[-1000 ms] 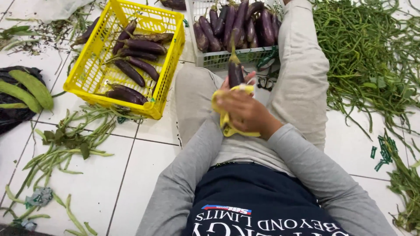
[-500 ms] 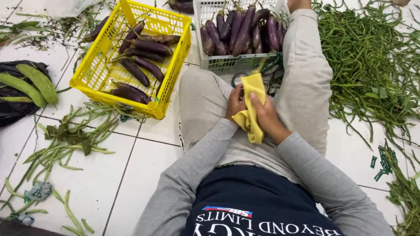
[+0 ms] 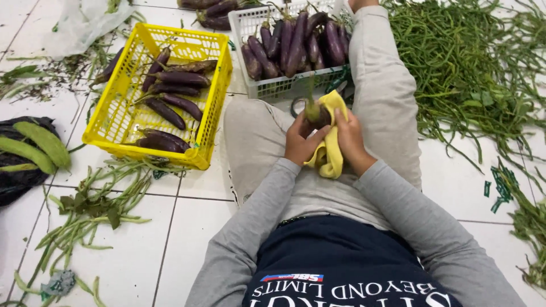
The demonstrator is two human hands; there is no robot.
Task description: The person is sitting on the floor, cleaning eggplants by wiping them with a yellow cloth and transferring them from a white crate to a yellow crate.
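Observation:
I sit on a white tiled floor with my legs out in front. My left hand (image 3: 300,142) grips a purple eggplant (image 3: 316,113) that stands upright, stem end up. My right hand (image 3: 351,142) presses a yellow cloth (image 3: 330,152) against it, and the cloth wraps most of the eggplant. Straight ahead stands a white plastic crate (image 3: 273,86) packed with purple eggplants. To its left sits a yellow plastic crate (image 3: 114,108) holding several more eggplants.
A big heap of green long beans (image 3: 472,62) covers the floor on the right. Loose beans and leaves (image 3: 91,204) lie at the lower left. Pale green gourds (image 3: 34,148) rest on a black bag at the left edge. A clear plastic bag (image 3: 79,25) lies at the top left.
My hands shifted on the eggplant and the yellow cloth moved from over my hands to around the eggplant's side. The view also tilted a little.

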